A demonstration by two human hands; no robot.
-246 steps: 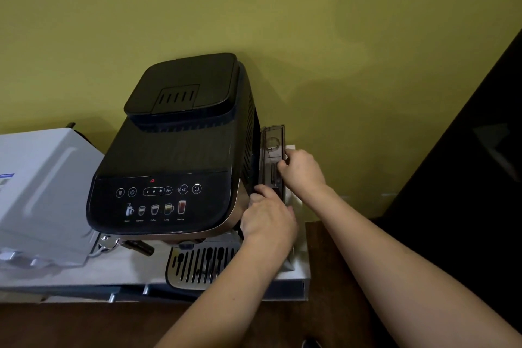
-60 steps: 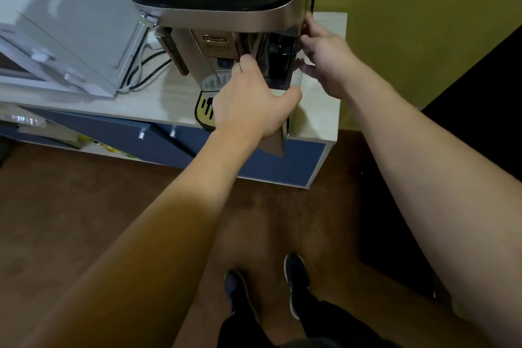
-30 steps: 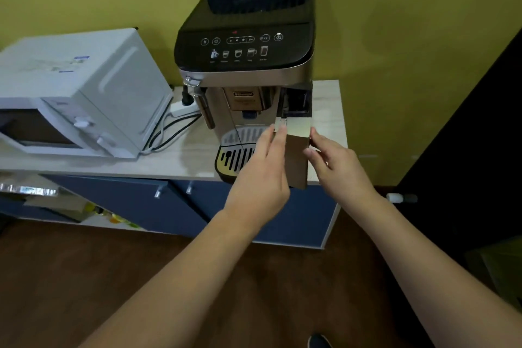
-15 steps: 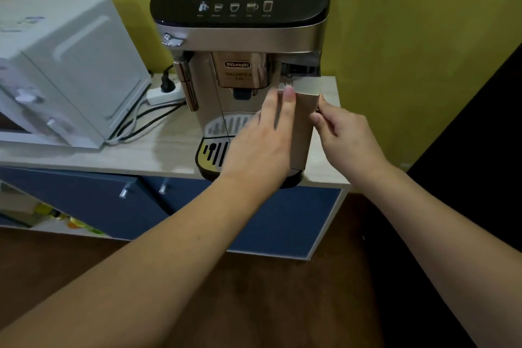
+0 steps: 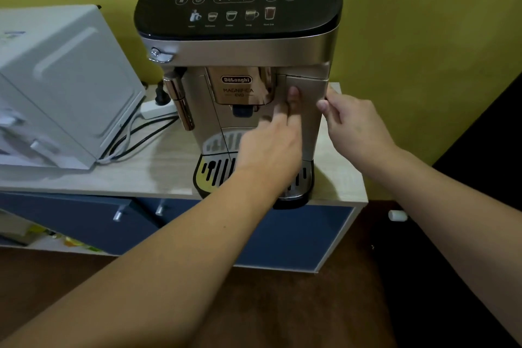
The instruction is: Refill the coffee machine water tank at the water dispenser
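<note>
The silver and black coffee machine (image 5: 237, 45) stands on a light wooden counter (image 5: 158, 172). Its water tank (image 5: 309, 87) shows only as a silver front panel at the machine's lower right, nearly flush with the front. My left hand (image 5: 268, 147) lies flat on that panel's left part, fingers stretched upward. My right hand (image 5: 353, 124) curls around the panel's right edge, thumb on the front. The tank's body is hidden inside the machine. No water dispenser is in view.
A white microwave (image 5: 65, 79) sits left of the machine, with a power strip (image 5: 154, 109) and cables between them. Blue cabinet doors (image 5: 296, 234) are under the counter. A dark object (image 5: 480, 150) stands to the right, and a small white item (image 5: 397, 215) lies on the brown floor.
The tank's front panel stood out from the machine a second ago; it has slid back to sit nearly flush. Both hands followed it inward, and the view has moved closer.
</note>
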